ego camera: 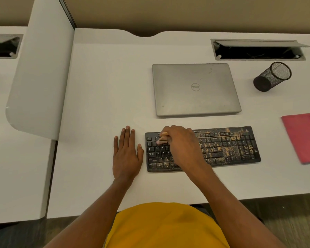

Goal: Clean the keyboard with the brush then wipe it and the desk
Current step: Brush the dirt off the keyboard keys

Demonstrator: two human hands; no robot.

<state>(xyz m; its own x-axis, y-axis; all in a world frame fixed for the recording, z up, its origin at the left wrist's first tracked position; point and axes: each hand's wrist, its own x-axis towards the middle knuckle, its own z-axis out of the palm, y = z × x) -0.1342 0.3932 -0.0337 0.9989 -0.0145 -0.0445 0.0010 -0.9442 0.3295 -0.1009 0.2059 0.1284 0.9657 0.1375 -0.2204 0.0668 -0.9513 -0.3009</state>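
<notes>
Seated at a wide white desk [100,86], with plenty of bare surface left in front for the job. Set well back behind the work area, a closed grey laptop [195,90], probably kept there to stay out of the crumbs. Nearest the body and roughly square to the front edge, a black keyboard [227,147], within easy reach of both arms. Thick with tan grit over its right half and along the bottom row, noticeably cleaner on the upper left keys, so judged to be partway through brushing, worked from the left. Off to the right and well apart from the keyboard, a folded red cloth [302,136], likely parked for the wiping step and not yet in use. Farther back on the right, a black mesh pen cup [270,77], seen at a slant, hard to say whether upright or tipped. Pressed flat on the desk just left of the keyboard, the left hand [126,153], fingers straight and close together, thumb angled out toward the keyboard's left edge; contact with that edge impossible to tell; probably there to brace against sliding. Over the keyboard's left half, the right hand [181,145], fingers curled round a small brush [162,138]. Tan handle and pinkish tip poking out past the fingers to the left, down at the upper left keys, too blurred to confirm bristle contact.
</notes>
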